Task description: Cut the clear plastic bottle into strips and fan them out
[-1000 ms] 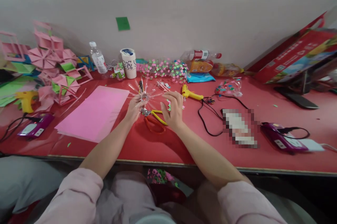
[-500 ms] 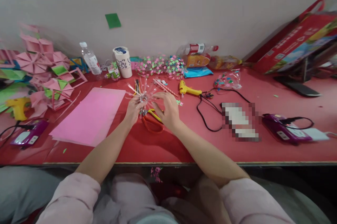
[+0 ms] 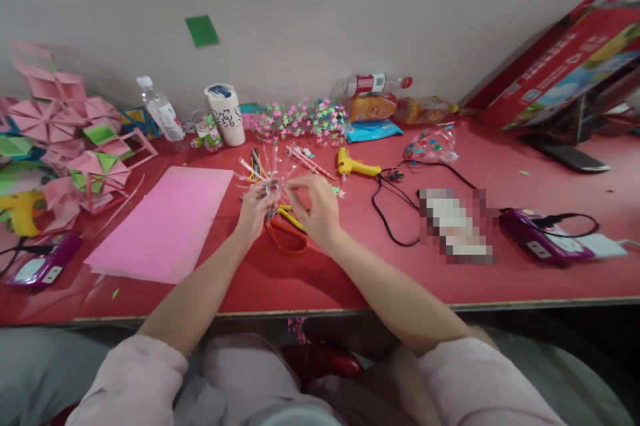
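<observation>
My left hand (image 3: 253, 207) grips the hub of a clear plastic bottle top cut into radiating strips (image 3: 273, 176), held just above the red table (image 3: 350, 273). From the right, my right hand (image 3: 316, 209) pinches one of those strips with its fingertips. Under both hands lie scissors (image 3: 286, 231) with orange and yellow handles. A few small star cut-outs (image 3: 339, 192) rest beside my right hand.
A pink paper sheet (image 3: 163, 223) lies left. A yellow glue gun (image 3: 356, 167) and black cable (image 3: 387, 219) lie right. Behind stand a cup (image 3: 225, 115), water bottle (image 3: 159, 111) and star-covered piece (image 3: 300, 121). Paper crafts (image 3: 75, 139) are far left, purple power strips (image 3: 543, 243) to the right.
My right hand has moved left from the star cut-outs to the strips of the cut bottle top. The left hand keeps its hold. The view has tilted down slightly.
</observation>
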`<state>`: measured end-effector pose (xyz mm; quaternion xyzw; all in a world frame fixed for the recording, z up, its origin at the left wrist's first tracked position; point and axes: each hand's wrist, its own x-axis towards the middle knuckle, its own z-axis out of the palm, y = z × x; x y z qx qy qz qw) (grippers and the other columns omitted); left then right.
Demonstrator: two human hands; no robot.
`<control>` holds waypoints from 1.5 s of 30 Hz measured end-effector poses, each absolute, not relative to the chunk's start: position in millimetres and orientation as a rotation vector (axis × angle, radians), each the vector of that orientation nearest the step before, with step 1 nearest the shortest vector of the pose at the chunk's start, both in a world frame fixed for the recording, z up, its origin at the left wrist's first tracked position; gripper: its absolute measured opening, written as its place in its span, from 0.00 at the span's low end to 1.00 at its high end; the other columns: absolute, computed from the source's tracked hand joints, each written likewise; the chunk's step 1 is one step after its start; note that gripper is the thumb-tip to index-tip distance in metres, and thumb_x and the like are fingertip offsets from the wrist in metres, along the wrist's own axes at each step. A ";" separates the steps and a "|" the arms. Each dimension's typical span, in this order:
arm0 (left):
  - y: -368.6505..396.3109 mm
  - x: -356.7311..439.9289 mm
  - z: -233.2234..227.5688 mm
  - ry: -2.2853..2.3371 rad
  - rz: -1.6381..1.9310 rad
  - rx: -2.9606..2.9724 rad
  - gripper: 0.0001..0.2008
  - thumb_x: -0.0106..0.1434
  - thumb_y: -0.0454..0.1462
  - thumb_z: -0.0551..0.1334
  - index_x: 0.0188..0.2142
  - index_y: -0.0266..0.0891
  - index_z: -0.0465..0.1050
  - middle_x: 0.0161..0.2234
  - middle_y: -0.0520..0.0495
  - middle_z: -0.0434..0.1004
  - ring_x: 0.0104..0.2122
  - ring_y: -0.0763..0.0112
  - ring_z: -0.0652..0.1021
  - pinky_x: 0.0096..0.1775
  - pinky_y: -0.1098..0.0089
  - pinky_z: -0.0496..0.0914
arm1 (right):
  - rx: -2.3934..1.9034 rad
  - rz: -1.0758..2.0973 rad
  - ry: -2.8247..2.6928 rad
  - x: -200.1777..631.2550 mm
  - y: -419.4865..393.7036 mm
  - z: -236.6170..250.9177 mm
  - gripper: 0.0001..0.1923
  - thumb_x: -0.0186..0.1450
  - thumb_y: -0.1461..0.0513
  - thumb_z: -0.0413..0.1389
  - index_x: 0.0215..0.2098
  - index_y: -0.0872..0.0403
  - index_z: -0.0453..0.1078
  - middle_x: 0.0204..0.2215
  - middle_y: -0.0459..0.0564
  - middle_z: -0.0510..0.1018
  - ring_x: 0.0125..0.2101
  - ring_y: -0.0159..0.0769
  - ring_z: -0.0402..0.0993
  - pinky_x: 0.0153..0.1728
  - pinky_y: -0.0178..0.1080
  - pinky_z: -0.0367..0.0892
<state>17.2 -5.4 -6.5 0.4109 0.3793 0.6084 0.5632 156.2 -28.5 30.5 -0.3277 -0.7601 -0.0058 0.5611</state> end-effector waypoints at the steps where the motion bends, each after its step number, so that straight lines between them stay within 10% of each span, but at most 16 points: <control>1: -5.4 17.4 -6.3 0.899 1.432 0.966 0.14 0.44 0.33 0.68 0.33 0.38 0.73 0.21 0.57 0.68 0.19 0.82 0.67 0.23 0.77 0.61 | -0.769 -0.012 -1.803 156.4 -28.0 30.3 0.06 0.67 0.66 0.52 0.38 0.51 0.69 0.34 0.48 0.80 0.36 0.35 0.75 0.38 0.41 0.67; 45: -5.4 16.9 -6.9 0.884 1.444 0.974 0.15 0.44 0.33 0.68 0.35 0.38 0.75 0.21 0.57 0.69 0.19 0.82 0.66 0.22 0.77 0.60 | -0.741 -0.024 -1.816 154.6 -32.1 33.0 0.07 0.67 0.65 0.52 0.43 0.49 0.65 0.35 0.46 0.77 0.36 0.37 0.72 0.38 0.42 0.65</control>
